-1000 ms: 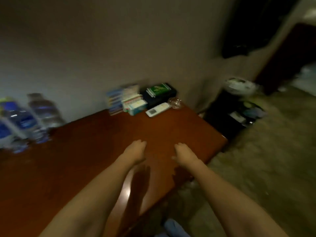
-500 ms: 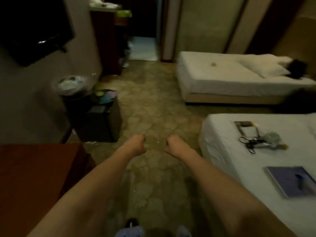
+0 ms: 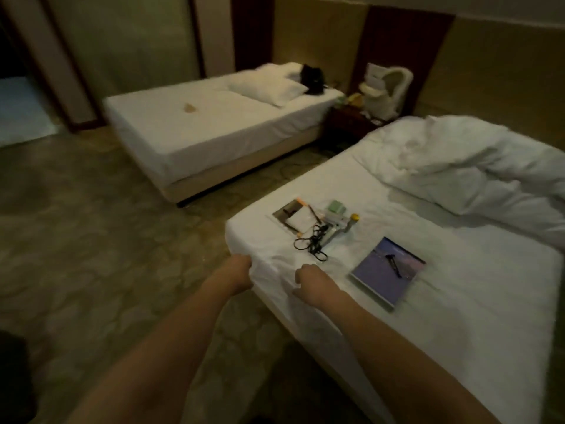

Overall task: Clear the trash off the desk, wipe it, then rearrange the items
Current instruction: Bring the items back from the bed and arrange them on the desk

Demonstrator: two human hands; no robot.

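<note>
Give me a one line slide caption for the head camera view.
Both fists, left hand and right hand, reach toward the near bed holding a purple book and tangled black cable.

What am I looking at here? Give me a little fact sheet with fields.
place: bedroom with two white beds
near bed: crumpled duvet, purple book, black cable, small items
far bed: pillow, black bag
left hand: fingers curled, at the near bed's edge
right hand: fingers curled, over the sheet
holding anything: nothing visible
desk: out of view
</note>
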